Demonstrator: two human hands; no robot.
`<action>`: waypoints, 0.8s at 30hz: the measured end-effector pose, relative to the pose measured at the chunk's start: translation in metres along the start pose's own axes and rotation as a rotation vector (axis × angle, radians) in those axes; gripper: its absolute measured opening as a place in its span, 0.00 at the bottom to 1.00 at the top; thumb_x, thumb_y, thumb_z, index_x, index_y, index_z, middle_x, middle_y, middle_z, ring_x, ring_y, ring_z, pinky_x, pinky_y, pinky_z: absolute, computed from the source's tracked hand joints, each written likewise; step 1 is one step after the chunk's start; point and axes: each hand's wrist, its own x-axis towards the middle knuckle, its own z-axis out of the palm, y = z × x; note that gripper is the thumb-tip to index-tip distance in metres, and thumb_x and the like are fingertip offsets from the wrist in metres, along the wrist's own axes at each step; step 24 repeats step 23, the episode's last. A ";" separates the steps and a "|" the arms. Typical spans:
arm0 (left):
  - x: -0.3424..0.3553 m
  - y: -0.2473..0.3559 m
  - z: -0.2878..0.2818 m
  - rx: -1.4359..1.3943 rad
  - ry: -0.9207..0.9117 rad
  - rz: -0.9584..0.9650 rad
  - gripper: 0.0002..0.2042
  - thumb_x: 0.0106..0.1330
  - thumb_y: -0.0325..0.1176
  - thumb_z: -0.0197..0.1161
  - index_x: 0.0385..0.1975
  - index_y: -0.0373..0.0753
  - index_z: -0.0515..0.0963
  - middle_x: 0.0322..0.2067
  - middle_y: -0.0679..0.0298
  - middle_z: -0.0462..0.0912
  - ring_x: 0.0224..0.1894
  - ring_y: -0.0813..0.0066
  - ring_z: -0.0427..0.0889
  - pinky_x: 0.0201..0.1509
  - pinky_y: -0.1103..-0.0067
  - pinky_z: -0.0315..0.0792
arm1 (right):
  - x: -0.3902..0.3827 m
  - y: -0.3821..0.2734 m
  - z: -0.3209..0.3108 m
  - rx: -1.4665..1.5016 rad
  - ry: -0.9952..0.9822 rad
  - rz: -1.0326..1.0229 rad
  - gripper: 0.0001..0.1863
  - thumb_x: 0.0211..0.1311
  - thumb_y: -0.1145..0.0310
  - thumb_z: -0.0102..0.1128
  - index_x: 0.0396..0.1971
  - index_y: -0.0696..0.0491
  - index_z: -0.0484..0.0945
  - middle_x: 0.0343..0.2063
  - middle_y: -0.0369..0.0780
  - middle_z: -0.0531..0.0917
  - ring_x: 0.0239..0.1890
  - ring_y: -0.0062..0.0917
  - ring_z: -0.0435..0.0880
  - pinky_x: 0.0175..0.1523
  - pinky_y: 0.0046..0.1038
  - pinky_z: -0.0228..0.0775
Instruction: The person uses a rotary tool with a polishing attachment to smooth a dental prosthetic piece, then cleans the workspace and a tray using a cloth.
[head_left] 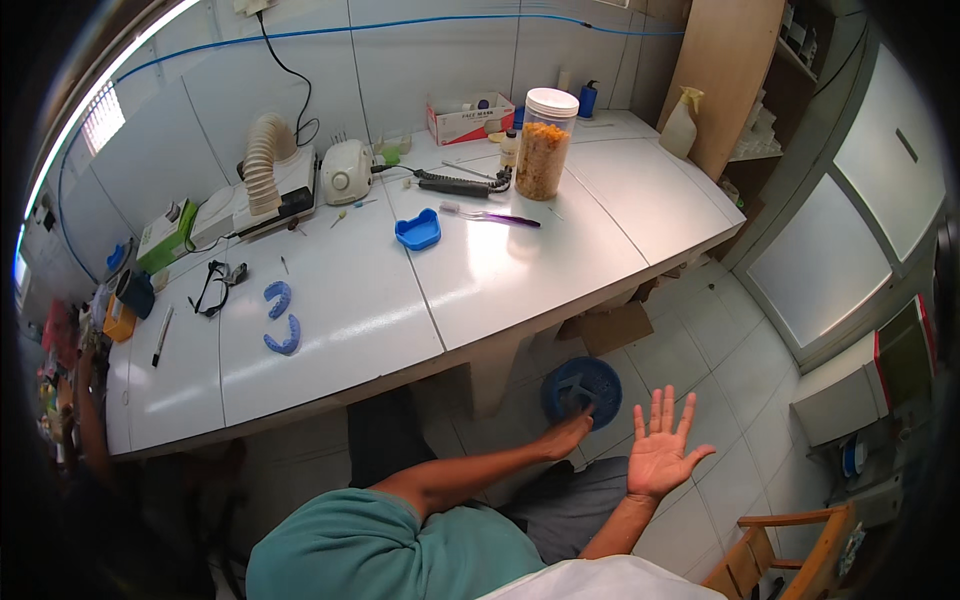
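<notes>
My right hand (pixel 665 450) is raised palm up over the floor, fingers spread, holding nothing. My left arm, in a teal sleeve (pixel 330 540), reaches across; my left hand (pixel 569 437) is at the near rim of a blue bucket (pixel 607 385). Its fingers point down toward the bucket, too small to tell whether they grip anything. On the white worktable (pixel 350 370) lie two blue horseshoe-shaped dental pieces (pixel 278 298). A blue rubber mould (pixel 417 231) and a purple toothbrush (pixel 490 216) are farther right. Neither hand touches them.
A tall lidded jar (pixel 545 150), a handpiece (pixel 455 188), its white control unit (pixel 347 172) and a ribbed hose (pixel 262 165) stand toward the back. Glasses (pixel 212 290) and a pen (pixel 162 337) lie left. A wooden chair (pixel 785 550) is at lower right; a spray bottle (pixel 681 122) stands far right.
</notes>
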 end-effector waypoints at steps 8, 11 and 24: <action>0.018 0.163 -0.046 -0.952 0.326 -0.032 0.40 0.85 0.69 0.42 0.85 0.45 0.64 0.86 0.48 0.57 0.87 0.47 0.55 0.88 0.46 0.46 | -0.093 0.099 -0.055 -0.441 0.280 0.516 0.57 0.79 0.20 0.26 0.89 0.54 0.49 0.87 0.50 0.54 0.89 0.45 0.50 0.90 0.50 0.33; -0.021 0.106 -0.035 0.246 0.016 0.699 0.33 0.88 0.59 0.47 0.83 0.44 0.66 0.85 0.47 0.60 0.86 0.43 0.57 0.88 0.45 0.45 | -0.071 0.111 -0.055 -0.123 0.307 0.631 0.64 0.72 0.14 0.32 0.89 0.53 0.46 0.87 0.54 0.52 0.88 0.50 0.50 0.90 0.54 0.34; 0.028 0.162 -0.071 -0.944 0.179 -0.058 0.53 0.77 0.82 0.32 0.88 0.43 0.56 0.87 0.50 0.52 0.89 0.54 0.50 0.87 0.52 0.46 | -0.106 0.068 -0.143 -1.169 -0.017 0.536 0.58 0.75 0.16 0.19 0.91 0.45 0.40 0.91 0.47 0.41 0.91 0.44 0.36 0.90 0.50 0.27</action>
